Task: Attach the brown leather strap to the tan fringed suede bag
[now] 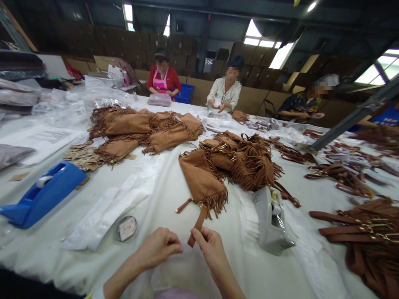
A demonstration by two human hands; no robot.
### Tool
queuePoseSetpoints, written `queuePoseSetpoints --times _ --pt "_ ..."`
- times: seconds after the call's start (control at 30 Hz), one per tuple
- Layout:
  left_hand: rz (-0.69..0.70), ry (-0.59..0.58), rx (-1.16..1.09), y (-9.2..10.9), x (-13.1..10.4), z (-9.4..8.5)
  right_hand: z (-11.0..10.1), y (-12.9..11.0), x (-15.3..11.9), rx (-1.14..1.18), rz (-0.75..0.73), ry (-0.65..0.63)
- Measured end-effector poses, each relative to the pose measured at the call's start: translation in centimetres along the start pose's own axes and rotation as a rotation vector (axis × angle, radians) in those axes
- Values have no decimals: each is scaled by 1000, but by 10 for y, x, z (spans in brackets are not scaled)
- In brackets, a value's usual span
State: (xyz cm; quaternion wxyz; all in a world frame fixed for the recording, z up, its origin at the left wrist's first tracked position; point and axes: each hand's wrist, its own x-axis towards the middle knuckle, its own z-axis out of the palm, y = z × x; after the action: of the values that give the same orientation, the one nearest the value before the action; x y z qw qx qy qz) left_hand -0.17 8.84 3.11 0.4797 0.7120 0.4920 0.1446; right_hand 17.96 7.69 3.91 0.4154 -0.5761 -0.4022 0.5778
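My right hand pinches the end of a brown strap, which joins by a gold clasp to a brown fringed bag lying flat in front of me. Just left of the strap is my left hand, its fingers curled together; whether anything small is between them is hidden. A short zip pull sticks out from the bag's near edge. Beyond this bag, more fringed bags lie heaped, and another pile of bags sits farther left.
A blue tape dispenser lies left, a grey one right. Near my left hand are a round dish and white plastic strips. Brown straps pile up at right. Three people sit or stand across the table.
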Motion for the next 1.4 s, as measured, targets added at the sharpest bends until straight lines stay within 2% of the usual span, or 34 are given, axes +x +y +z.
queuePoseSetpoints --times 0.17,0.23,0.33,0.47,0.57,0.67,0.8,0.9,1.0,1.1,1.23,1.33,1.4 --pt "-36 20 -61 1 4 4 1 8 3 -5 -6 8" --pt "-66 39 -135 2 6 7 2 13 7 19 11 -7" --pt "-89 100 -271 2 11 15 5 21 16 90 40 41" --pt "-23 159 -445 -2 18 25 14 24 26 180 48 115" --pt "66 152 -558 -4 21 27 26 20 23 215 17 98" --pt "105 94 -626 -2 17 21 35 16 17 252 33 9" --pt "41 -12 -656 1 0 1 30 15 24 504 220 -55" --pt "-6 -156 -668 -6 -11 -11 20 18 43 639 305 -24" --pt "-77 -236 -642 -20 -14 -11 14 25 63 586 245 58" --pt "-107 -144 -597 -33 -9 -3 19 31 72 552 183 127" --pt "-195 44 -597 -39 6 10 40 43 65 518 133 181" --pt "-204 151 -606 -36 19 16 56 53 51 473 103 141" --pt "-183 180 -619 -35 24 17 60 56 43 441 94 82"
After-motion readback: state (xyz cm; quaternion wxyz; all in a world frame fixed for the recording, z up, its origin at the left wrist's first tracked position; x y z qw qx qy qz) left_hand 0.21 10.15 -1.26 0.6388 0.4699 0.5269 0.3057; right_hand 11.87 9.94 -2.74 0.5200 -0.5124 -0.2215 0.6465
